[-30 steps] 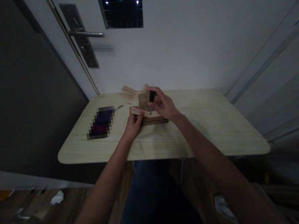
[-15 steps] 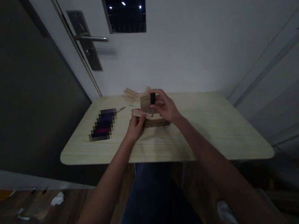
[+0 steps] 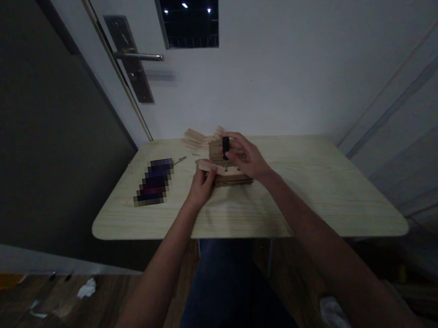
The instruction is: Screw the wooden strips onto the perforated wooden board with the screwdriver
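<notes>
My right hand (image 3: 248,157) pinches the black handle of a short screwdriver (image 3: 226,147), held upright. Its metal shaft points down at a dark spot, a hole or screw head, in a pale wooden piece (image 3: 222,170). The fingers of my left hand (image 3: 201,184) are closed on the left end of that piece, thumb on top. Beneath it lies a stack of brown, cardboard-like sheets (image 3: 232,180), and a similar brown stack (image 3: 215,150) shows just behind. The right end of the wooden piece is partly hidden by my right hand.
Several pale wooden pieces (image 3: 195,136) lie at the table's back edge. A small screw-like item (image 3: 195,154) and a thin metal tool (image 3: 179,160) rest near a pixelated dark object (image 3: 154,182). The table (image 3: 309,189) stands against a door with a handle (image 3: 145,57).
The whole view has shifted slightly to the right. Both hands keep their places on the wooden piece and the screwdriver, whose handle looks a little more upright.
</notes>
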`<state>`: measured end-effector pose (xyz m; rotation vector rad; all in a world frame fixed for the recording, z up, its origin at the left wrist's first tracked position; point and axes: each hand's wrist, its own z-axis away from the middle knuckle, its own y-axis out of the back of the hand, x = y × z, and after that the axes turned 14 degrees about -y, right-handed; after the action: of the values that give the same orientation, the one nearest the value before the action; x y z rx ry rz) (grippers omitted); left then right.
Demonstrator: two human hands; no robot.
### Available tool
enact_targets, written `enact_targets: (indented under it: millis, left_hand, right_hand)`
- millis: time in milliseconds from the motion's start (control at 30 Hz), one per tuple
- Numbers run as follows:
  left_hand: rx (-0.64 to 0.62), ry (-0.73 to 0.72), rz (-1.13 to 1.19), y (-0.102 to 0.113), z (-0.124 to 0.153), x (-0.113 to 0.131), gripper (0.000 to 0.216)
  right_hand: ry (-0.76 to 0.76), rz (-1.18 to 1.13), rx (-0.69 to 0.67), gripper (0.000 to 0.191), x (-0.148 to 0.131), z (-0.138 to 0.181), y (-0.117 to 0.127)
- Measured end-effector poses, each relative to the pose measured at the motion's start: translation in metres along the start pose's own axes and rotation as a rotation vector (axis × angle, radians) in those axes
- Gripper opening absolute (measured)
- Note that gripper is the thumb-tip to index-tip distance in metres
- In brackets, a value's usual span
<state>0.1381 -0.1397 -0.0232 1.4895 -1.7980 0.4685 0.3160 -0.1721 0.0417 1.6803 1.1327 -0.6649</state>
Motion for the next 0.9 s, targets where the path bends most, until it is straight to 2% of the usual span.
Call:
enact_targets:
  millis: [67,233,433,600,700,833,900]
  left_hand:
    - [-0.002,-0.008,-0.009,0.0,0.0,-0.001,0.039]
    - [-0.005,-0.001,-0.017,0.0,-0.001,-0.001,0.041]
    - [0.0,-0.002,-0.006,0.0,0.0,-0.003,0.04]
    - [-0.008,-0.006,-0.008,0.0,0.0,-0.003,0.041]
    - [-0.009,-0.007,-0.016,0.0,0.0,-0.002,0.041]
    - [-0.004,0.006,-0.017,0.0,0.0,-0.002,0.041]
    - [0.001,0.004,-0.025,0.0,0.0,-0.003,0.041]
  right_hand:
    - [-0.001,-0.018,0.016,0.051,0.004,-0.002,-0.001]
    - [-0.035,0.039,0.077,0.04,0.012,-0.005,-0.004]
    - [-0.04,0.129,0.162,0.049,0.008,-0.006,-0.006]
    - [-0.036,0.185,0.137,0.05,0.0,-0.001,-0.005]
    - [-0.02,0.168,0.096,0.043,-0.003,0.0,-0.002]
    - [0.012,0.126,0.006,0.045,-0.002,-0.001,0.003]
    - [0.008,0.116,0.016,0.045,0.001,-0.002,0.002]
